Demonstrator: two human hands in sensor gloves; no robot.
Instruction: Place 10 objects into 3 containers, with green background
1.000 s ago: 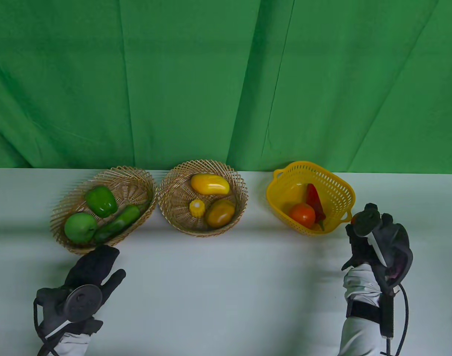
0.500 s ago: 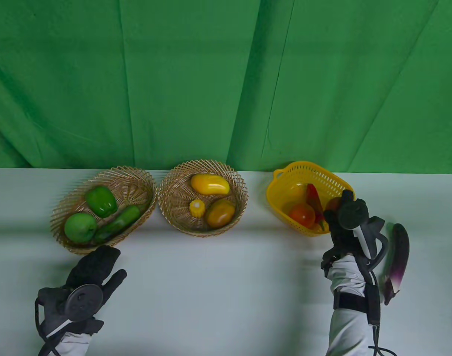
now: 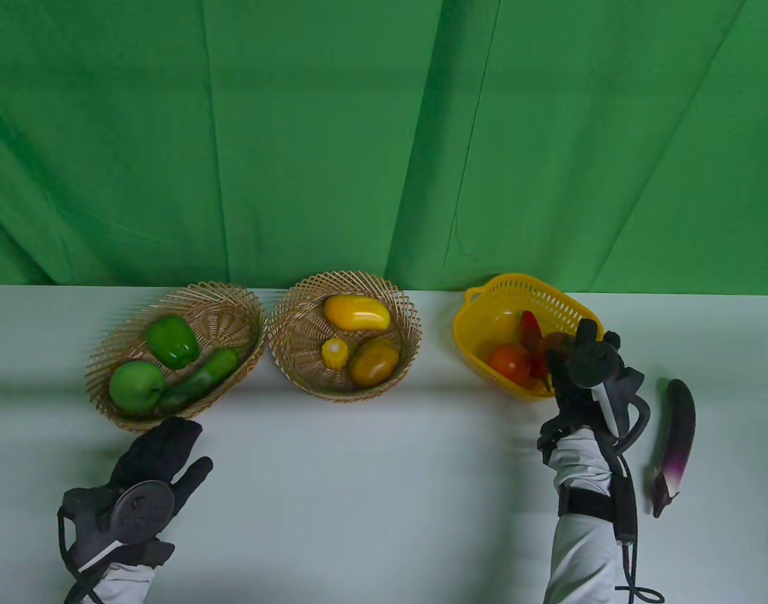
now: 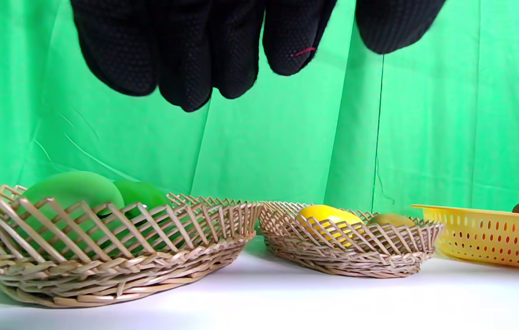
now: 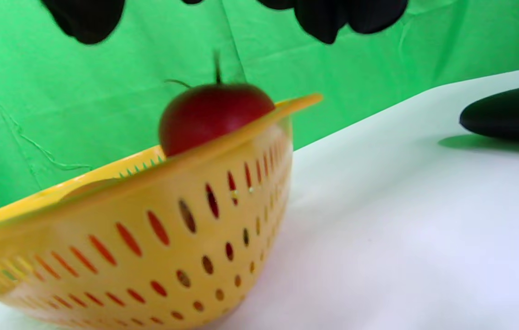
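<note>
My right hand (image 3: 570, 347) hovers over the front right rim of the yellow plastic basket (image 3: 485, 371). A dark red fruit with a stem (image 3: 555, 343) sits just under its spread fingers. In the right wrist view the fruit (image 5: 213, 117) is at the basket rim (image 5: 250, 130), and the fingertips (image 5: 323, 18) are above it and not touching it. The basket also holds a tomato (image 3: 511, 363) and a red chili (image 3: 530, 327). A purple eggplant (image 3: 677, 434) lies on the table right of my right hand. My left hand (image 3: 192, 443) rests open and empty before the left wicker basket (image 3: 107, 365).
The left wicker basket holds a green pepper (image 3: 172, 341), a green apple (image 3: 136, 386) and a long green vegetable (image 3: 201, 376). The middle wicker basket (image 3: 296, 365) holds a yellow mango (image 3: 356, 313), a corn piece (image 3: 335, 353) and a brownish fruit (image 3: 374, 362). A green cloth hangs behind.
My right hand moved left and forward over the yellow basket with the red fruit, uncovering the eggplant. The fruit now sits apart from the fingers. The left hand stayed still.
</note>
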